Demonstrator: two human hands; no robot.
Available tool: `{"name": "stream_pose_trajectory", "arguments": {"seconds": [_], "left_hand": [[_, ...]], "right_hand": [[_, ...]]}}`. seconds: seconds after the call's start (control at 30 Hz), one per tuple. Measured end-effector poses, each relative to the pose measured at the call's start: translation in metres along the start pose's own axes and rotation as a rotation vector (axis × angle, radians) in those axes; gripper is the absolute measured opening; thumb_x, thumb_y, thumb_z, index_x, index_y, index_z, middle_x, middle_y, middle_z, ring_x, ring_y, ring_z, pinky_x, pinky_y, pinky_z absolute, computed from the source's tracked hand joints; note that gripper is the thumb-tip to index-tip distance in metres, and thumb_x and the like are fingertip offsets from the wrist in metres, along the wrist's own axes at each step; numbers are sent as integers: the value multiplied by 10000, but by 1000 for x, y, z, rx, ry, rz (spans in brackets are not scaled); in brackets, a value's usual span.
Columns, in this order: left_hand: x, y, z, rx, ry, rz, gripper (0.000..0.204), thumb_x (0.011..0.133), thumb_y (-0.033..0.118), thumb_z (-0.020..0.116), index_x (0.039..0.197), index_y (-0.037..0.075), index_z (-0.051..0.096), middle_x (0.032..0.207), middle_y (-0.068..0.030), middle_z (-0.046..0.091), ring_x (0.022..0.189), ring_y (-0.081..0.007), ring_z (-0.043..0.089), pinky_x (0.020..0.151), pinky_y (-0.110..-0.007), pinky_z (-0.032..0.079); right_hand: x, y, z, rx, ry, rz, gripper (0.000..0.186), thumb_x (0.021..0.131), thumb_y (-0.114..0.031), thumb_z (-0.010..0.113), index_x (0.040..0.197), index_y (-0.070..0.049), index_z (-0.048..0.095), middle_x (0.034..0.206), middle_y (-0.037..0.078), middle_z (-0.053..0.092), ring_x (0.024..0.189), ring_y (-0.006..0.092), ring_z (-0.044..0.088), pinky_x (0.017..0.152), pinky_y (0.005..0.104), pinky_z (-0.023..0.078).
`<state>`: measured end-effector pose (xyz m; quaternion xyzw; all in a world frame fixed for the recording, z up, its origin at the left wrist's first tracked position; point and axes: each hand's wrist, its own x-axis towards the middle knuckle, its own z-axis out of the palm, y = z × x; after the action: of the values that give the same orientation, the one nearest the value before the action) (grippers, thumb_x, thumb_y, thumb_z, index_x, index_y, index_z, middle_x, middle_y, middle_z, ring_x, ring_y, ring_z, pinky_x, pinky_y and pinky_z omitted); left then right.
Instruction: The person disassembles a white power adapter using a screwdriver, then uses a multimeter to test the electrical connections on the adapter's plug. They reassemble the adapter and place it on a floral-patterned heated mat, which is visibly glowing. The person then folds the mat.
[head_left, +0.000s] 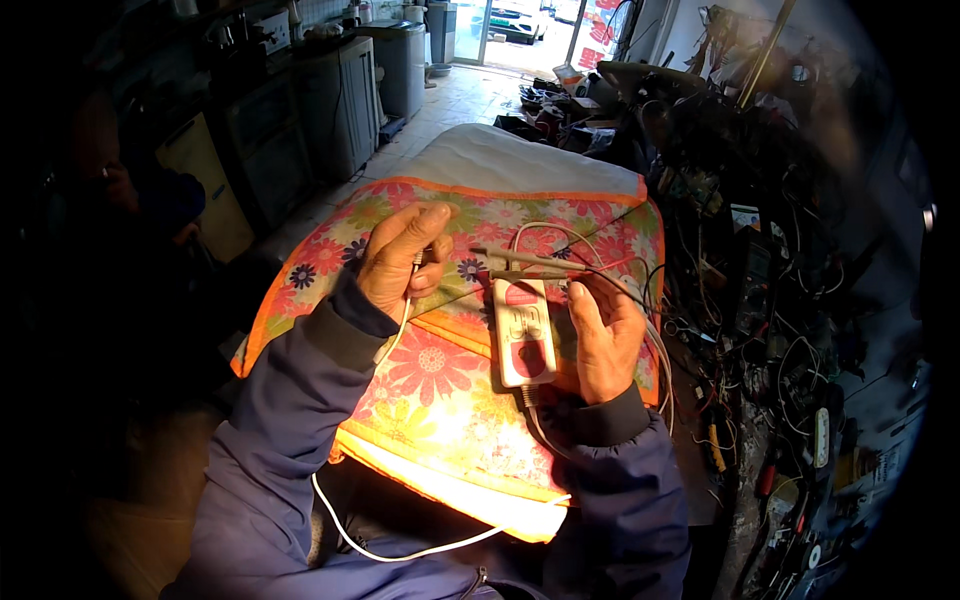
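My left hand [405,260] is closed round the end of a white cable [402,325], whose ribbed sleeve shows between the fingers; whatever lies deeper in the fist is hidden. My right hand [608,335] is curled, with two slender stick-like test probes [530,260] reaching left from its fingers and thin leads trailing from them. Just left of that thumb, a white hand controller [524,332] with dark red panels and raised buttons lies over the blanket, its cord running out at the bottom. Underneath is a floral blanket [432,360] with orange edging, brightly lit at the near side.
On the right, a cluttered bench holds a dark multimeter [755,285], tangled wires and tools. White cable [420,553] loops across my lap. A person's hand [120,188] shows dimly at the left. Grey cabinets [335,105] stand beyond, near the tiled floor [440,115] and doorway.
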<state>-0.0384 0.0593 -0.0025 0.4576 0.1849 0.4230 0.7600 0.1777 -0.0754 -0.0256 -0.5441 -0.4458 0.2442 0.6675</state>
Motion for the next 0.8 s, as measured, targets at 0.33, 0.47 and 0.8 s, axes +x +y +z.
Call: {"name": "stream_pose_trajectory", "arguments": {"seconds": [0.33, 0.47, 0.8], "left_hand": [[-39, -16, 37, 506, -503, 135, 332, 911, 82, 721, 1221, 19, 622, 1000, 19, 612, 878, -63, 578, 772, -222, 478], [-89, -27, 45, 626, -561, 94, 312, 900, 91, 716, 1197, 45, 631, 906, -17, 655, 793, -95, 618, 723, -278, 513], [-154, -35, 10, 1057, -395, 236, 314, 891, 93, 730, 1188, 8, 669, 774, -101, 671, 659, -178, 659, 615, -306, 510]], "right_hand": [[-24, -29, -13, 444, 32, 371, 531, 965, -329, 697, 1294, 26, 477, 897, 145, 665, 727, 207, 713, 577, 310, 591], [-18, -9, -35, 394, 11, 402, 386, 991, -323, 658, 1148, 14, 554, 906, 123, 664, 754, 200, 694, 587, 307, 593], [-24, -25, -116, 410, 110, 115, 276, 1045, -298, 552, 893, -69, 577, 732, 79, 635, 561, 186, 623, 479, 317, 508]]}}
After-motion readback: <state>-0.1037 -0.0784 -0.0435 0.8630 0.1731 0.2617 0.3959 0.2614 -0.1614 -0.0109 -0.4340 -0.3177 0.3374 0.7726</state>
